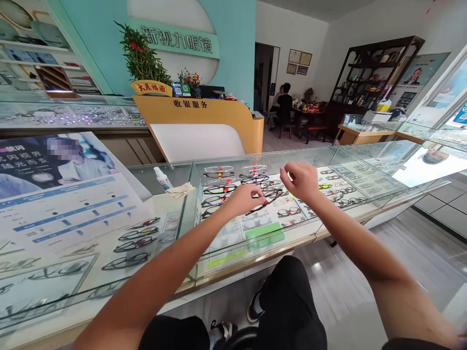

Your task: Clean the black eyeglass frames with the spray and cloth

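Above the glass display case (310, 233), my left hand (245, 199) pinches a pair of dark-framed eyeglasses (272, 198) with a reddish part near my fingertips. To its right my right hand (302, 181) hovers with fingers curled together, a little apart from those eyeglasses; what it holds, if anything, is hidden. Beneath both hands, rows of eyeglasses (219, 188) lie inside the case, several bearing red, yellow or green tags. A green flat box (265, 235) also shows through the glass at the front.
A white spray bottle (162, 178) and a beige cloth (180, 190) rest on the counter at left. Beside them stands a large printed board (62, 189). Beyond is a yellow cashier desk (204, 114). People (284, 104) sit at a table in the far background.
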`<state>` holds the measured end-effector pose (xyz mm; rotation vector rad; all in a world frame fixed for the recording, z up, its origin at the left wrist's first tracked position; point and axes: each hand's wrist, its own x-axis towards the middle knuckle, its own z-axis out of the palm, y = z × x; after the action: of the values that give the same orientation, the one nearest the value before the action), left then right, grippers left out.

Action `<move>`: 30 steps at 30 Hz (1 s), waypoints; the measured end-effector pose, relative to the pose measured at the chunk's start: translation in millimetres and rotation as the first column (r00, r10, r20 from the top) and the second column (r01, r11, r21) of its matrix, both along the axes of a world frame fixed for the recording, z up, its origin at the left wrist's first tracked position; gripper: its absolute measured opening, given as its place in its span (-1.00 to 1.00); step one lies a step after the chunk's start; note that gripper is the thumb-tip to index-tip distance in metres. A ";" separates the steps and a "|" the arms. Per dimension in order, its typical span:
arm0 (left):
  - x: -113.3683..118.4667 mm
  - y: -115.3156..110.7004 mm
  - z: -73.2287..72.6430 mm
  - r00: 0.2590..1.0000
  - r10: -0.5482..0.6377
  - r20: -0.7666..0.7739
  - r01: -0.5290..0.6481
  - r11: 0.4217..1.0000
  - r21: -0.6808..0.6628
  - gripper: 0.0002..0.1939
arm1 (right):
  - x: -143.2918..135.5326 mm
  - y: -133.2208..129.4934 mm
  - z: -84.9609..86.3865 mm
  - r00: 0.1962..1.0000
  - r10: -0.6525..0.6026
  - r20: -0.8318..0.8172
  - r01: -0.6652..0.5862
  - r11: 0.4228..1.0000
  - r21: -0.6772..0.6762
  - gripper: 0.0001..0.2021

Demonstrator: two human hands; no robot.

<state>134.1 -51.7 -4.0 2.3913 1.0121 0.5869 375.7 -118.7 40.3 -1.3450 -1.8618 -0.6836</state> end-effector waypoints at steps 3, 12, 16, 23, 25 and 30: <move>-46.0 17.7 2.3 0.928 0.094 0.359 -0.054 0.991 -0.119 -0.68 | -13.9 2.1 -6.3 0.987 0.063 -0.145 -0.061 0.998 0.017 -0.58; -111.0 67.5 -20.9 0.393 0.435 0.810 -0.043 0.889 -0.457 -0.41 | -134.3 72.7 -37.8 0.822 0.215 -0.527 -0.457 0.801 -0.386 -0.72; -117.0 66.2 -15.1 0.368 0.438 0.820 0.011 0.880 -0.475 -0.34 | -175.6 101.7 -44.5 0.698 0.271 -0.663 -0.601 0.725 -0.336 -0.54; -118.1 62.0 -16.6 0.431 0.476 0.767 0.034 0.841 -0.541 -0.30 | -182.3 114.6 -61.7 0.574 0.302 -0.761 -0.666 0.713 -0.220 -0.43; -116.9 62.2 -20.4 0.453 0.475 0.755 0.048 0.832 -0.553 -0.30 | -179.1 115.3 -65.1 0.555 0.303 -0.775 -0.670 0.715 -0.199 -0.42; -117.5 63.7 -25.6 0.504 0.469 0.725 0.017 0.834 -0.551 -0.34 | -176.9 113.9 -63.9 0.521 0.271 -0.809 -0.692 0.689 -0.216 -0.37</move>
<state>16.6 12.0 -29.7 1.2008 0.8602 1.2560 198.8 -4.7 -23.6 -1.0194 -1.6275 0.6808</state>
